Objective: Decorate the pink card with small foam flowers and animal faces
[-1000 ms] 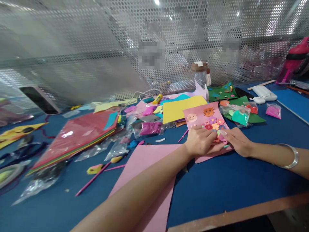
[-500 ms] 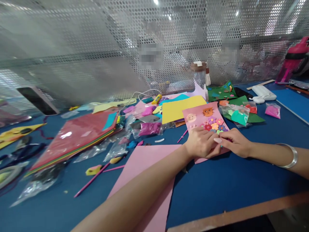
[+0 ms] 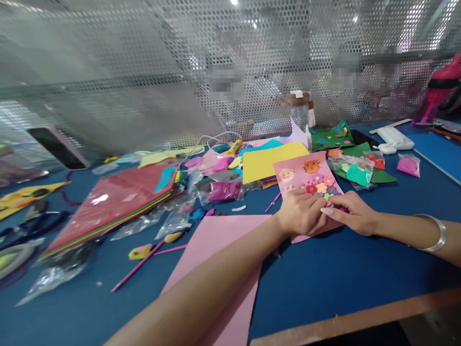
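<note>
A pink foam card (image 3: 300, 173) lies on the blue table, decorated with an orange cat face, a pale round face and a cluster of small foam flowers (image 3: 320, 185). My left hand (image 3: 300, 214) rests on the card's near end with its fingers curled. My right hand (image 3: 351, 211), a silver bangle on its wrist, meets it from the right, fingertips pinched together over the card's lower edge. What the fingers press or hold is hidden between the two hands.
A large pink sheet (image 3: 219, 259) lies under my left forearm. A yellow sheet (image 3: 268, 161), a bagged stack of coloured sheets (image 3: 115, 202), small bags of foam pieces (image 3: 355, 170), a pink stick (image 3: 139, 266), a glue stick (image 3: 235, 146) and a jar (image 3: 298, 110) crowd the table before a perforated metal screen.
My right hand has curled from lying flat on the card into a pinch against my left hand's fingertips. Little else has moved.
</note>
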{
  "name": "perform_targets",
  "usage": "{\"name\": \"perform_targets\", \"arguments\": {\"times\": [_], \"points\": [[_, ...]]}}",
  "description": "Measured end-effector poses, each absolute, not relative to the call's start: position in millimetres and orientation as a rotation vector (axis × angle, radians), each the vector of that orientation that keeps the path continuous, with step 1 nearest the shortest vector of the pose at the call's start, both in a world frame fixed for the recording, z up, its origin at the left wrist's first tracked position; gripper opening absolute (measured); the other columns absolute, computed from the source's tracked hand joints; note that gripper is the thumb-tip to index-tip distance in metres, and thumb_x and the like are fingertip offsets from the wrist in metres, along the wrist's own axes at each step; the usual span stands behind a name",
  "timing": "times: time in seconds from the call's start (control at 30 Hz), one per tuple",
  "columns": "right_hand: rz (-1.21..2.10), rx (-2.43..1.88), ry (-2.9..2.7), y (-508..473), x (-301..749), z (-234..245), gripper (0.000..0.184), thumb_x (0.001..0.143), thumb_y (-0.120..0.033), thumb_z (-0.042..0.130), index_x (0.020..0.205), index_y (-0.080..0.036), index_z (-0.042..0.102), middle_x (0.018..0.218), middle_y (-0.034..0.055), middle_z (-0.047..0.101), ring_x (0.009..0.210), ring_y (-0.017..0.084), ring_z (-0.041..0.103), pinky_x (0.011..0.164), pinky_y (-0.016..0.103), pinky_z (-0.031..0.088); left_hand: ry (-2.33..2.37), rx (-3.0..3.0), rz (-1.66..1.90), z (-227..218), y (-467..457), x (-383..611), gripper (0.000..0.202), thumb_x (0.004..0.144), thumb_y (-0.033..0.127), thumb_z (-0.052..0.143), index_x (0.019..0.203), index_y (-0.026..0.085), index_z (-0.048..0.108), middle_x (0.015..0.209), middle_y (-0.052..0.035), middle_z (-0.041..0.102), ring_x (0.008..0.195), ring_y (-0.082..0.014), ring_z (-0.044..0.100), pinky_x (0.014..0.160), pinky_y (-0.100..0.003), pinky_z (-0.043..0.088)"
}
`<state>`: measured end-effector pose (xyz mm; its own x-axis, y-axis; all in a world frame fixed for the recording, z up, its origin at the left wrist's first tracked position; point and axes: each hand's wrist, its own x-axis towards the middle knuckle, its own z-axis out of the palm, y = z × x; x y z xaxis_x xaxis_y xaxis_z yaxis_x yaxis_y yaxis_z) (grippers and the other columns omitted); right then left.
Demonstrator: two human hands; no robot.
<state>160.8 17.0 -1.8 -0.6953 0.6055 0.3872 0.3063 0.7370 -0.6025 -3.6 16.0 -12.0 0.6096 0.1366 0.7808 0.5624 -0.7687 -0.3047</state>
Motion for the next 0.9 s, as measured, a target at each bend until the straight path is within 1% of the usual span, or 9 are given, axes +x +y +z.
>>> {"name": "perform_targets", "arguments": {"times": [0.07, 0.23, 0.43, 0.53, 0.7, 0.9], "points": [[0.643, -0.678, -2.365, 17.0, 160.5, -2.6, 0.040, 0.085, -0.038, 0.039, 0.053, -0.014, 0.039, 0.046, -0.0058, 0.030, 0.043, 0.004, 0.026, 0.043, 0.017, 0.023, -0.562, -2.301, -1.054, -12.1, 15.9, -3.9, 0.022, 0.076, 0.019, 0.037, 0.054, 0.018, 0.036, 0.040, 0.0041, 0.045, 0.033, -0.0086, 0.035, 0.039, -0.024, 0.023], [0.624, -0.653, -2.373, 16.3, 160.9, -3.7, 0.036, 0.086, -0.035, 0.036, 0.058, -0.014, 0.042, 0.049, -0.0055, 0.034, 0.044, 0.004, 0.026, 0.045, 0.018, 0.023, -0.575, -2.297, -1.055, -13.4, 16.6, -4.6, 0.022, 0.076, 0.020, 0.035, 0.055, 0.018, 0.036, 0.041, 0.0041, 0.044, 0.034, -0.0086, 0.035, 0.040, -0.024, 0.023], [0.665, -0.636, -2.395, 15.2, 162.9, -2.6, 0.030, 0.079, -0.038, 0.048, 0.061, -0.014, 0.044, 0.048, -0.0062, 0.033, 0.043, 0.004, 0.026, 0.042, 0.017, 0.022, -0.550, -2.349, -1.011, -12.1, 16.6, -5.7, 0.027, 0.081, 0.025, 0.031, 0.055, 0.018, 0.036, 0.042, 0.0034, 0.044, 0.034, -0.0091, 0.035, 0.040, -0.025, 0.022], [0.687, -0.592, -2.395, 15.7, 163.3, -2.3, 0.030, 0.083, -0.036, 0.044, 0.061, -0.014, 0.043, 0.049, -0.0058, 0.033, 0.044, 0.004, 0.027, 0.043, 0.018, 0.023, -0.571, -2.366, -1.011, -11.1, 16.3, -5.8, 0.026, 0.081, 0.023, 0.030, 0.055, 0.018, 0.036, 0.041, 0.0033, 0.043, 0.034, -0.0094, 0.034, 0.040, -0.025, 0.022], [0.674, -0.579, -2.358, 15.7, 162.0, -2.1, 0.036, 0.086, -0.035, 0.038, 0.056, -0.016, 0.036, 0.049, -0.0058, 0.031, 0.044, 0.005, 0.023, 0.043, 0.019, 0.022, -0.604, -2.380, -1.008, -12.0, 16.8, -6.4, 0.024, 0.079, 0.021, 0.031, 0.055, 0.018, 0.037, 0.041, 0.0029, 0.043, 0.034, -0.0097, 0.035, 0.039, -0.025, 0.023], [0.619, -0.597, -2.356, 16.1, 160.8, -4.9, 0.036, 0.088, -0.034, 0.035, 0.057, -0.015, 0.041, 0.050, -0.0058, 0.033, 0.044, 0.005, 0.023, 0.044, 0.019, 0.021, -0.605, -2.384, -1.015, -12.1, 17.5, -6.6, 0.026, 0.080, 0.022, 0.029, 0.055, 0.018, 0.036, 0.041, 0.0028, 0.043, 0.033, -0.0097, 0.034, 0.039, -0.025, 0.023]]}}
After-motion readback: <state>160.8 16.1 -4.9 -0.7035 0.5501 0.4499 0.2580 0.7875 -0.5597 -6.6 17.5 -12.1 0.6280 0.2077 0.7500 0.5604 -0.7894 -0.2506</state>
